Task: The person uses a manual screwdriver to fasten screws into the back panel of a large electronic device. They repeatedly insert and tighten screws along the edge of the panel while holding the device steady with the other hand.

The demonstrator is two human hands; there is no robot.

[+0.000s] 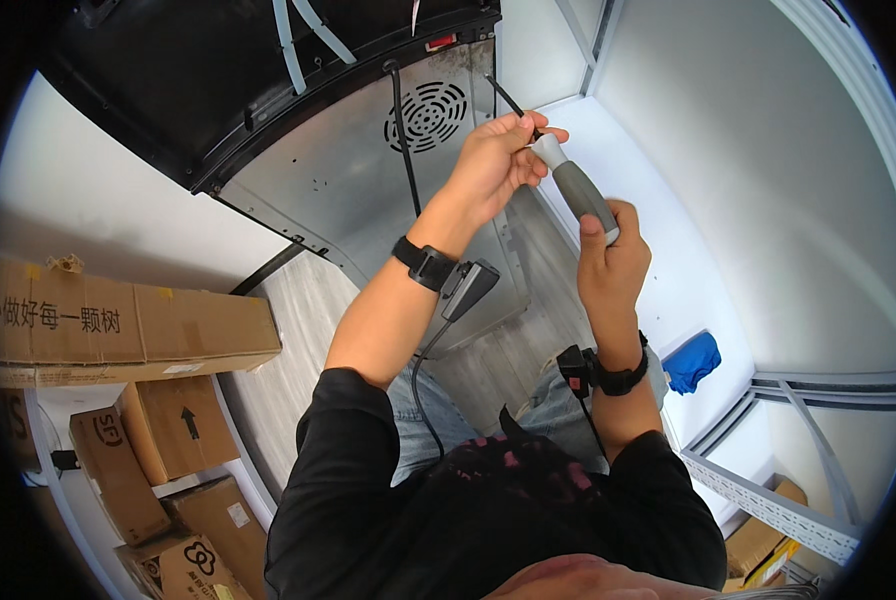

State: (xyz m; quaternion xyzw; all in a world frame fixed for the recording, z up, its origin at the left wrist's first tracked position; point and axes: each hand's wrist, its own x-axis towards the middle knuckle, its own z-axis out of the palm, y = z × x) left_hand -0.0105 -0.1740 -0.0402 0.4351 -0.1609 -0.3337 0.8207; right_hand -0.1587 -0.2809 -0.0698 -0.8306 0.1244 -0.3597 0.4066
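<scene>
A screwdriver (576, 188) with a grey handle and dark shaft slants across both hands, its tip toward the upper left. My right hand (616, 258) is closed around the butt end of the handle. Farther up, my left hand (503, 165) has thumb and fingers closed about the shaft, just ahead of the pale collar. Behind the tip stands a metal panel (343, 170) with a round slotted vent (426, 115). The tip overlaps the panel's right edge in the picture; whether it touches anything, I cannot tell.
A black cable (405, 140) runs down the panel, below a black cover (168, 90) with pale straps. Cardboard boxes (138, 320) fill shelves at left. On the white shelf (658, 200) at right lies a blue item (692, 362). Devices with cords (471, 290) hang at both wrists.
</scene>
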